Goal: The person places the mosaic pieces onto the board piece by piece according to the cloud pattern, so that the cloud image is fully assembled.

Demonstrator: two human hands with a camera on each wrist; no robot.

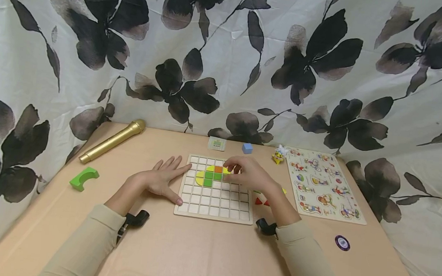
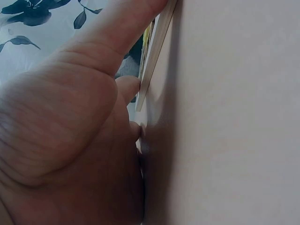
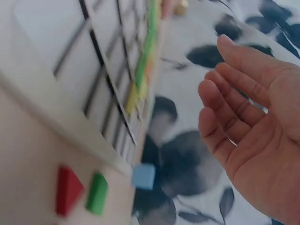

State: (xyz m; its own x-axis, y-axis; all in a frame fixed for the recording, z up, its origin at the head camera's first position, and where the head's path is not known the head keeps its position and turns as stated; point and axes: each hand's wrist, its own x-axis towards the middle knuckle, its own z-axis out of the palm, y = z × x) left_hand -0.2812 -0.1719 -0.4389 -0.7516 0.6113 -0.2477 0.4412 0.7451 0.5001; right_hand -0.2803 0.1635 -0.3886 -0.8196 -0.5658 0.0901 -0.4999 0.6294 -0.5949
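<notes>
A white grid board [image 1: 214, 212] lies in front of me on the table. On its upper part sit green squares [image 1: 208, 182], an orange square [image 1: 218, 169] and yellow rounded pieces [image 1: 199, 181]. My left hand [image 1: 158, 180] is spread with its thumb and fingertips at the board's left edge. Over the upper right of the grid hovers my right hand [image 1: 247, 175]; the right wrist view shows its fingers loosely bent, apart from the board and holding nothing. Red triangular pieces [image 1: 258, 201] lie right of the board, partly behind my right forearm, beside a green piece [image 3: 97, 193].
Behind the board are a small picture card [image 1: 217, 144] and a blue cube [image 1: 247, 148]. A little yellow figure [image 1: 277, 157] stands by a picture board [image 1: 305, 210] at right, with a round chip [image 1: 342, 243] nearer. At left lie a golden microphone [image 1: 114, 142] and a green arch block [image 1: 83, 178].
</notes>
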